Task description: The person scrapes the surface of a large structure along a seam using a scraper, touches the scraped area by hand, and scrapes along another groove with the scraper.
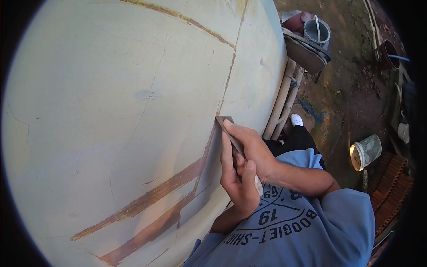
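Note:
A scraper (230, 125) with a flat metal blade and a pale, stained handle is held in both hands against a painted wall (100, 100). My right hand (255, 147) grips it from the right, thumb laid along the blade. Below, my left hand (238, 185) holds it too, one finger stretched along the blade's left side. The blade's tip touches a narrow brown groove (208, 147) cut in the pale paint. Wider scraped bands (150, 200) expose brown material lower down. Another groove (186, 18) crosses the top, and thin cracks run through the wall.
Beside the wall stand bamboo poles (283, 96), apparently a ladder, below a board (305, 55) carrying a grey bucket (317, 31). On the ground are a tipped bucket (367, 152), a dark bucket (387, 55), blue cord (312, 110) and stacked roof tiles (388, 187).

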Motion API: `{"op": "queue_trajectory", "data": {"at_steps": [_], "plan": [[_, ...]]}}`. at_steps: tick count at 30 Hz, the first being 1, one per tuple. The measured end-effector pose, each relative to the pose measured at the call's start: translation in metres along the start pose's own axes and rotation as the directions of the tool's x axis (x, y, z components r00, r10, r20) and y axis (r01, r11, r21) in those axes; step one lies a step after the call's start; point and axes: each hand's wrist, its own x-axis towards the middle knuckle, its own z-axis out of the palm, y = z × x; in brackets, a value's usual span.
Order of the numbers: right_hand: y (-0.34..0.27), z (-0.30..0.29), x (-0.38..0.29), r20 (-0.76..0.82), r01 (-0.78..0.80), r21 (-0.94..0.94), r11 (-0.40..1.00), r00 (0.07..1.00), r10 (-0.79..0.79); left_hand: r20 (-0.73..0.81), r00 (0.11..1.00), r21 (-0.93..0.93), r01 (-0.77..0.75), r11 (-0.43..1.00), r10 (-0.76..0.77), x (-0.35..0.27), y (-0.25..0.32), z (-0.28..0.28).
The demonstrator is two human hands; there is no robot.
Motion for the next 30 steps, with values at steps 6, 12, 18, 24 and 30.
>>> {"op": "queue_trajectory", "data": {"at_steps": [6,12,18,24,30], "plan": [[-0.009,0.001,0.000,-0.037,-0.007,0.040,0.999,0.999,0.009,0.090,0.995,0.045,-0.046,0.998,0.041,0.006,-0.002,0.005],[-0.015,-0.002,0.005,0.039,0.033,0.042,0.999,0.999,-0.035,0.082,0.996,0.029,-0.034,0.999,0.032,0.014,-0.010,0.006],[-0.024,0.013,0.003,-0.084,-0.014,0.036,0.999,0.996,0.017,0.003,1.000,0.018,-0.024,1.000,0.024,0.021,-0.003,0.011],[-0.014,0.005,-0.005,-0.103,-0.061,-0.029,0.998,0.993,0.058,0.066,0.998,0.008,-0.019,1.000,0.019,0.003,-0.003,0.006],[-0.024,-0.001,0.004,-0.034,0.030,0.031,0.999,0.999,-0.029,0.114,0.994,0.018,-0.003,1.000,0.001,0.023,0.002,0.016]]}}
